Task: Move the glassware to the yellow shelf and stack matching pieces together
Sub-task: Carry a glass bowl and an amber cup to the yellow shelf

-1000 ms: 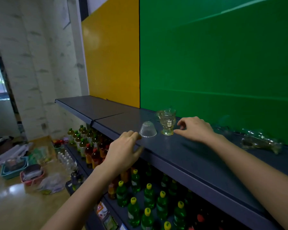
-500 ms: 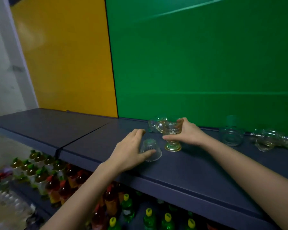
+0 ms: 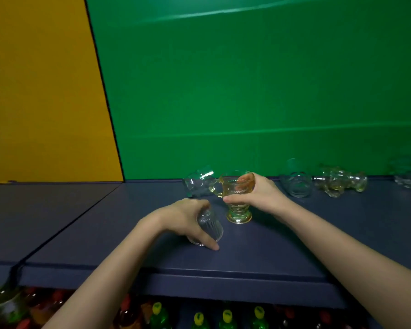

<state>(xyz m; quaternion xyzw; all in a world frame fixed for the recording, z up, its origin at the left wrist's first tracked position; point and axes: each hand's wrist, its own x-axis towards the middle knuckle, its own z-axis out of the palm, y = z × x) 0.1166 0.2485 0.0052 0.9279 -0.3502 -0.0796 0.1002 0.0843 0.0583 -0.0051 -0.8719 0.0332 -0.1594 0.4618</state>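
Note:
My left hand (image 3: 188,218) is closed around a small clear ribbed glass (image 3: 210,225) that is upside down and tilted on the dark blue shelf (image 3: 247,257) before the green panel. My right hand (image 3: 259,194) grips the bowl of a yellow-tinted footed glass cup (image 3: 237,200) with a handle; its foot rests on the shelf. Behind them a clear tumbler (image 3: 198,181) lies on its side. Further right sit a round clear glass (image 3: 296,184) and a cluster of yellowish glass pieces (image 3: 339,180). The shelf section in front of the yellow panel (image 3: 40,91) is at the left.
More clear glassware (image 3: 407,176) stands at the far right against the green wall. Below the shelf edge are rows of bottles with yellow caps (image 3: 227,315) and red-capped bottles (image 3: 33,309). A seam (image 3: 64,230) divides the two shelf sections.
The view swung right and closer to the green section. My right hand went from beside the yellow cup to gripping its bowl. My left hand closed over the ribbed glass and tilted it.

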